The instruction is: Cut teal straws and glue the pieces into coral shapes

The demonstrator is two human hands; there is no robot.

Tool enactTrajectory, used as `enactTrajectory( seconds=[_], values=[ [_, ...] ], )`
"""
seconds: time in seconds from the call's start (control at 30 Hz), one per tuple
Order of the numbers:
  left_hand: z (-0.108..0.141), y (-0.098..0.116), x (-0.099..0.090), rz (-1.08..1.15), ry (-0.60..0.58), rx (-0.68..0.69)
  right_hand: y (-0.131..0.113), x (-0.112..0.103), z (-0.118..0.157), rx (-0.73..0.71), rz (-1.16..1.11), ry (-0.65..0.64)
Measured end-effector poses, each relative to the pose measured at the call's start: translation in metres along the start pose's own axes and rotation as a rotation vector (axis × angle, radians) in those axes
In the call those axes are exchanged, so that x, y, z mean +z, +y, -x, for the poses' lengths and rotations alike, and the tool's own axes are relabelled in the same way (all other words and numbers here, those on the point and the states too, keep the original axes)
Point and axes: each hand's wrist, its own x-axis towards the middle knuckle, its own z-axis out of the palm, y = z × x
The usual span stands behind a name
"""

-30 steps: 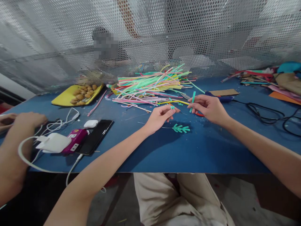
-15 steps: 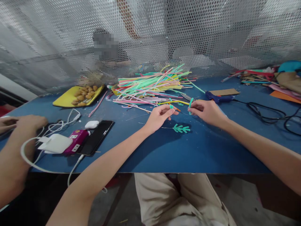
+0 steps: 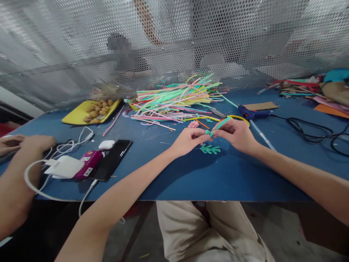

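Observation:
Over the blue tabletop (image 3: 174, 182) my left hand (image 3: 187, 142) pinches a small curled green pipe cleaner piece (image 3: 207, 132) between thumb and fingers. My right hand (image 3: 241, 135) is closed on a straight green pipe cleaner (image 3: 223, 123), its lower end right beside the curled piece. The fingertips of both hands nearly meet; whether the two pieces touch, I cannot tell. Just below them lies a green leaf sprig (image 3: 210, 149) on a thin wire. Behind my left hand rests a pink fuzzy flower (image 3: 193, 124). Scissors with yellow handles (image 3: 241, 119) lie partly hidden behind my right hand.
Behind the hands spreads a pile of coloured pipe cleaners (image 3: 174, 96). A blue glue gun (image 3: 256, 114) with black cable lies right. At left are a phone (image 3: 112, 160), a purple power strip (image 3: 88, 160), a yellow plate (image 3: 75, 112) and another person's arm (image 3: 16, 174).
My hands have come together, the left moving right and the right tilting its pipe cleaner toward the left fingertips. The pink flower and the scissors' yellow handles now show.

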Motion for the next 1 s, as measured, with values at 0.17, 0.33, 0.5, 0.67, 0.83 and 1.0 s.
enactTrajectory(
  seconds=[0.17, 0.33, 0.5, 0.67, 0.83, 1.0],
  values=[
    [0.0, -0.004, -0.002, 0.007, -0.077, -0.025, 0.0, 0.001, 0.001, 0.008, 0.0, 0.035],
    [0.001, 0.0, -0.002, -0.024, -0.084, 0.0, 0.0, 0.0, 0.0, -0.016, 0.067, -0.02],
    [0.001, 0.005, -0.003, -0.077, -0.064, -0.034, -0.003, 0.001, -0.001, -0.112, 0.162, -0.073],
    [0.002, 0.008, -0.002, -0.133, 0.011, -0.022, -0.003, 0.003, 0.001, -0.064, 0.163, -0.018],
    [0.004, 0.011, 0.004, -0.16, 0.038, -0.045, 0.0, 0.005, 0.002, 0.02, 0.087, -0.023],
    [0.007, 0.014, 0.009, -0.215, 0.063, -0.047, -0.002, 0.006, 0.004, -0.069, 0.13, -0.039]
  ],
)
